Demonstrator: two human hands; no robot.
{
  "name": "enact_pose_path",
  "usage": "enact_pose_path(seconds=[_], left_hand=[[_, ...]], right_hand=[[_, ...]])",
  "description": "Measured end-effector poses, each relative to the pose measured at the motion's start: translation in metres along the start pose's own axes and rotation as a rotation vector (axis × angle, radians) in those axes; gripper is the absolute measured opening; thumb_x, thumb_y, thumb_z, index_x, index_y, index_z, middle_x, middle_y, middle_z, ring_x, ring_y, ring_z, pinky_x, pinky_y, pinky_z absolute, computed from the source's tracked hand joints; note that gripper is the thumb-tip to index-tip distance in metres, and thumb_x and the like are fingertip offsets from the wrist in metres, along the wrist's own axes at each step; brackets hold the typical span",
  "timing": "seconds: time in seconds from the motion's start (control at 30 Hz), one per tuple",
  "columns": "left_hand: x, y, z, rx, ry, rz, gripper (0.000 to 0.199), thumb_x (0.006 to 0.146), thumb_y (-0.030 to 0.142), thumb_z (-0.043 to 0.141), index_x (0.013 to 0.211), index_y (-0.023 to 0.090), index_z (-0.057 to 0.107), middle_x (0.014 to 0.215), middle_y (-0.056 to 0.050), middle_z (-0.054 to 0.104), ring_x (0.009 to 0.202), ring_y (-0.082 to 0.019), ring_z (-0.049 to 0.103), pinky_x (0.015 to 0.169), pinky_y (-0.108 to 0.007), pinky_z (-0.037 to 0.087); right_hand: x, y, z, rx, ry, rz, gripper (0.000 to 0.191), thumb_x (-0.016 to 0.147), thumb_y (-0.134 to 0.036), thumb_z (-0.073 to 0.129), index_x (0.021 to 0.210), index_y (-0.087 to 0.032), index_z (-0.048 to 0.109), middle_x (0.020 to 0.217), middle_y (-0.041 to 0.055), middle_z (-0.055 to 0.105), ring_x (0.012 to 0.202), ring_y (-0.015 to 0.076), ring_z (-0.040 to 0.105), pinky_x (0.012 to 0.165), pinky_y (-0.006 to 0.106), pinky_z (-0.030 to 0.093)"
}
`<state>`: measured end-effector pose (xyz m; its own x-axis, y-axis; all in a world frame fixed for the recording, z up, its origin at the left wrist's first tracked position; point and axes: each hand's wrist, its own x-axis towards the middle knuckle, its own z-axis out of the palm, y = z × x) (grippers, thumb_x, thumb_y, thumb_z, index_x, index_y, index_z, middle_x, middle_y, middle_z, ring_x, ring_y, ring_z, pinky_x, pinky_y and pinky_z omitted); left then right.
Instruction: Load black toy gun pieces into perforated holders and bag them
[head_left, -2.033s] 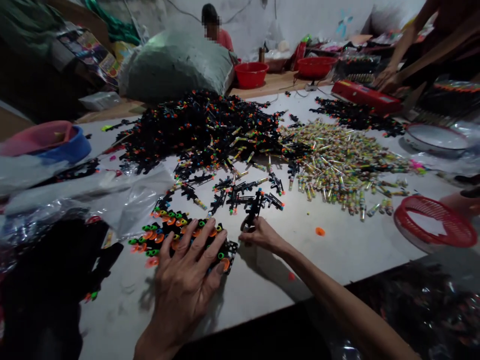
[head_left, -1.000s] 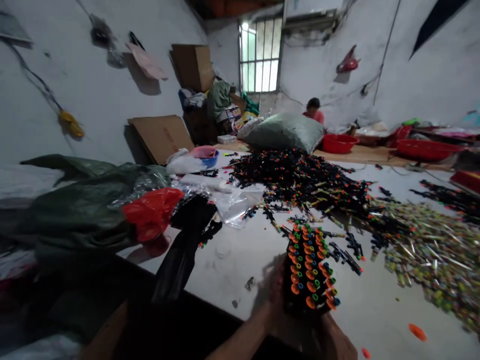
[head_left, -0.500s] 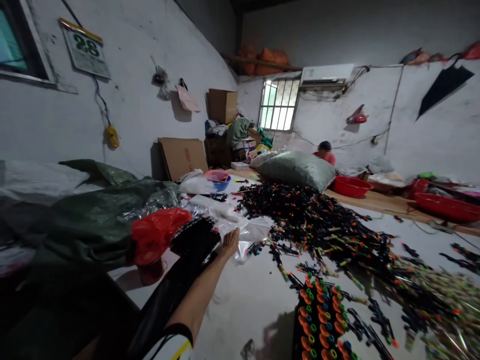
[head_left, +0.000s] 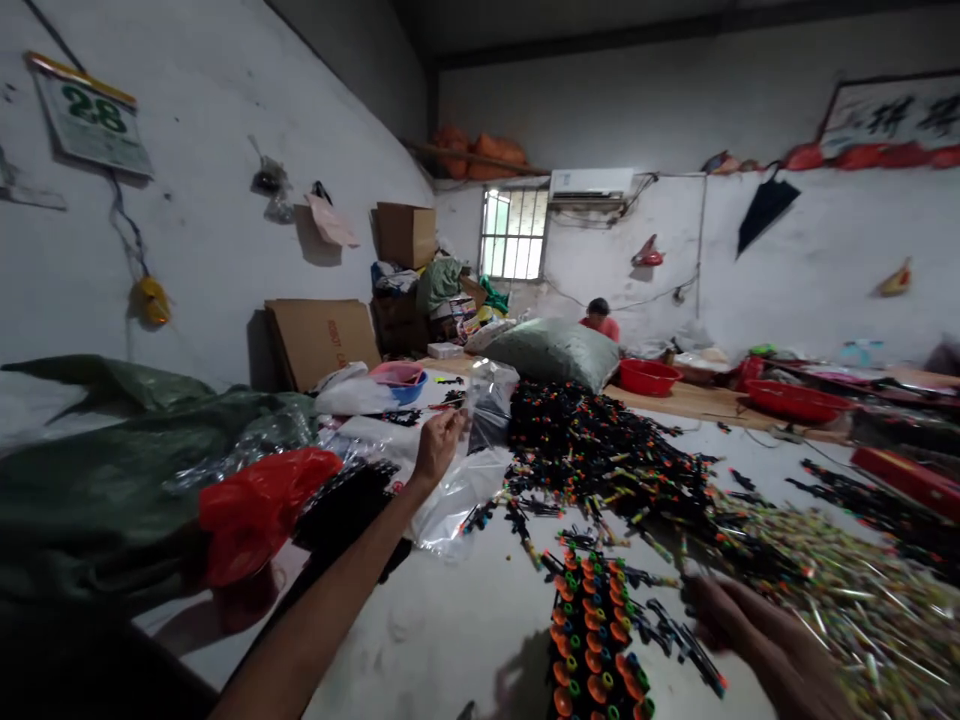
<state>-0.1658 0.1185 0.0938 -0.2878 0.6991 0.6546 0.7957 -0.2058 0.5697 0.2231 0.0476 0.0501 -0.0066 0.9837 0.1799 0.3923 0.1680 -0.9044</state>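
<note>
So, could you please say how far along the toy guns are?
Done: a neat block of black toy guns. In hand: left hand at a clear plastic bag, blurred right hand by loose guns. Remaining: a big gun heap and a pile of wrapped tubes.

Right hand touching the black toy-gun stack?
No: the right hand is off to the right of the black toy-gun stack, apart from it.
</note>
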Motion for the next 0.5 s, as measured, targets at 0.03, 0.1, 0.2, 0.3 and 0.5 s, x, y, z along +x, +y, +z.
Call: enact_pose_path(seconds=[0.03,0.1,0.2,0.3,0.5], left_hand=[[-0.012,0.016,-0.002,-0.035,0.011,0.058,0.027,0.089,0.036,0.043,0.09,0.013,0.057,0.082,-0.001,0.06,0.07,-0.011,0.058,0.064,-0.029,0.05],[-0.037,0.045,-0.004,-0.09,0.018,0.169,0.034,0.093,0.034,0.032,0.079,0.014,0.056,0.07,0.0,0.058,0.062,-0.01,0.055,0.06,-0.024,0.047],[-0.074,0.076,-0.004,-0.127,0.005,0.324,0.035,0.091,0.036,0.034,0.073,0.017,0.057,0.069,-0.001,0.059,0.065,-0.012,0.055,0.062,-0.024,0.045],[-0.099,0.088,0.002,-0.121,-0.038,0.437,0.026,0.088,0.033,0.043,0.075,0.019,0.061,0.077,-0.003,0.063,0.075,-0.015,0.056,0.071,-0.027,0.044],[-0.129,0.094,0.011,-0.114,-0.202,0.525,0.017,0.085,0.029,0.05,0.077,0.021,0.063,0.078,-0.002,0.065,0.075,-0.015,0.058,0.072,-0.028,0.043]], right_hand=[[0.008,-0.019,0.012,0.083,-0.087,-0.025,0.051,0.066,-0.065,0.057,0.088,-0.021,0.07,0.084,0.0083,0.068,0.075,0.0246,0.062,0.065,0.032,0.05],[0.026,-0.055,0.039,0.275,-0.221,-0.055,0.061,0.069,-0.069,0.05,0.096,-0.017,0.068,0.098,0.0117,0.067,0.092,0.0273,0.059,0.075,0.036,0.048],[0.05,-0.095,0.07,0.541,-0.489,0.027,0.07,0.072,-0.074,0.038,0.1,-0.015,0.065,0.105,0.014,0.064,0.098,0.0259,0.058,0.08,0.038,0.044],[0.058,-0.11,0.074,0.726,-0.609,0.023,0.073,0.073,-0.076,0.032,0.089,-0.014,0.067,0.089,0.0124,0.067,0.081,0.0215,0.062,0.072,0.034,0.044],[0.043,-0.097,0.059,0.389,-0.464,-0.195,0.034,0.06,-0.046,0.071,0.055,-0.013,0.061,0.05,-0.0005,0.056,0.046,0.0089,0.045,0.05,0.023,0.033]])
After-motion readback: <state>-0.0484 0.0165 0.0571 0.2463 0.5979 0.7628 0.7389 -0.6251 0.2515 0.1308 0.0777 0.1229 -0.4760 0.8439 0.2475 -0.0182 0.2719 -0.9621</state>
